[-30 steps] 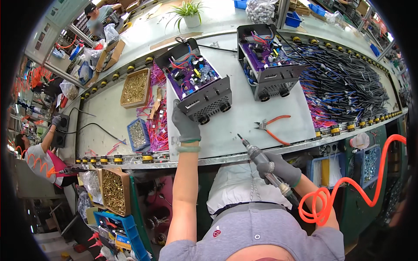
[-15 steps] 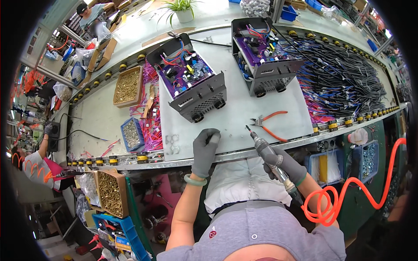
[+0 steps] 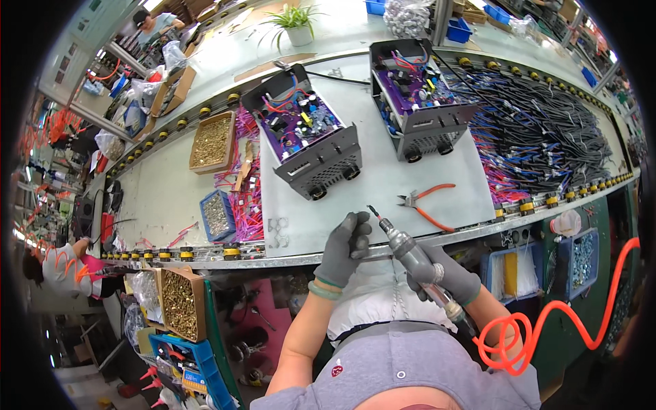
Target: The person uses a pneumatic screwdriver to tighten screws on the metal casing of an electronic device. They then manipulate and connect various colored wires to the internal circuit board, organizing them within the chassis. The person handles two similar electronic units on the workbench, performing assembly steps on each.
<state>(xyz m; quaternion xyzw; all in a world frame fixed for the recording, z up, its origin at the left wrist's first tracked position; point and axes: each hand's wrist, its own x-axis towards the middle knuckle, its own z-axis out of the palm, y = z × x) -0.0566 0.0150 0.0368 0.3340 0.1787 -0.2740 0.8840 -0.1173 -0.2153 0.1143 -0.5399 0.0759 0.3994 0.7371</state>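
My right hand (image 3: 451, 273), in a grey glove, is wrapped round a pneumatic screwdriver (image 3: 413, 256) that has an orange coiled air hose (image 3: 509, 335). Its dark bit points up and left, close to my left hand (image 3: 345, 249). That gloved hand is closed with fingertips pinched together; anything between them is too small to make out. Beyond the hands stand two open black metal housings, the left one (image 3: 318, 164) and the right one (image 3: 434, 126), each with a purple circuit board and coloured wires. Orange-handled cutting pliers (image 3: 430, 205) lie on the white sheet (image 3: 383, 191) right of the bit.
Left of the sheet sit a box of brass-coloured parts (image 3: 213, 142) and a blue bin of silvery parts (image 3: 217, 215), beside pink wires (image 3: 249, 212). Black cables (image 3: 547, 130) cover the right side. A metal rail (image 3: 301, 260) edges the bench. A co-worker (image 3: 65, 270) is at far left.
My left hand has moved right and down toward the screwdriver bit, and its fingers have curled into a pinch. The screwdriver has shifted slightly left. The whole view has shifted a little.
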